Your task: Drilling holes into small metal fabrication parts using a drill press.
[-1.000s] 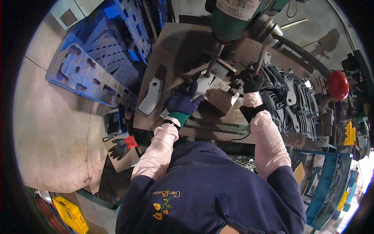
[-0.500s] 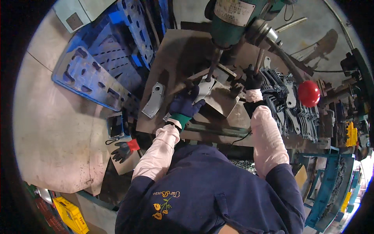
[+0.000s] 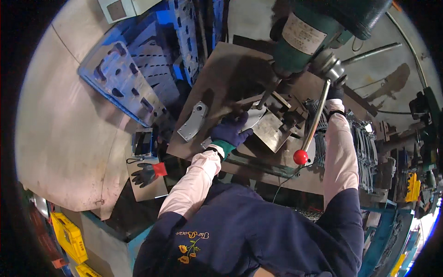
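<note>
My left hand (image 3: 232, 129), in a dark blue glove with a green cuff, holds the near end of a flat grey metal plate (image 3: 254, 117). The plate lies on the fixture (image 3: 272, 130) of a green drill press (image 3: 295, 39), under its spindle (image 3: 268, 94). My right hand (image 3: 336, 91), in a black glove, is up beside the press's lever hub (image 3: 330, 67). Its fingers are mostly hidden, so its grip does not show. A feed lever with a red ball knob (image 3: 301, 157) slants down left of my right forearm.
Another grey plate (image 3: 193, 122) lies left on the worktable (image 3: 221, 64). Stacked plates (image 3: 364, 157) stand to the right, beyond my right forearm. Blue slotted metal frames (image 3: 124, 83) are at left. A spare black glove with a red cuff (image 3: 150, 174) lies lower left.
My right hand has left the lever it gripped near the plate stack and moved up by the hub. The red-knobbed lever has swung from right to lower left. My left hand stays at the plate.
</note>
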